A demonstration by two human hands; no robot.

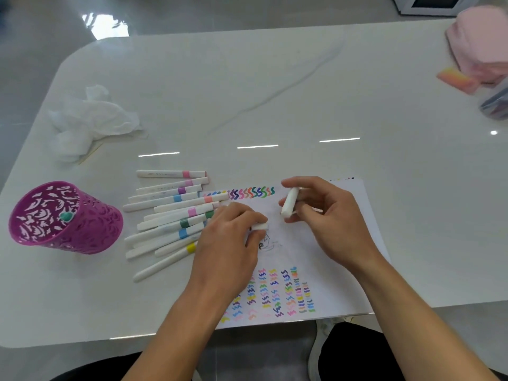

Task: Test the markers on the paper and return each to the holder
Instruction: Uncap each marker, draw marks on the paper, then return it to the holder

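Observation:
A white sheet of paper covered with coloured zigzag marks lies at the table's front edge. My left hand grips a white marker over the paper's middle, its tip hidden. My right hand pinches a white marker piece, held apart from the left hand's marker; whether it is the cap I cannot tell. Several white markers with coloured bands lie in a loose pile left of the paper. A purple cut-out holder stands at the far left with one green-capped marker in it.
Crumpled white tissue lies behind the holder. At the far right edge sit a pink cloth, an orange-pink block and a dark pouch. The white table's front edge runs just below the paper.

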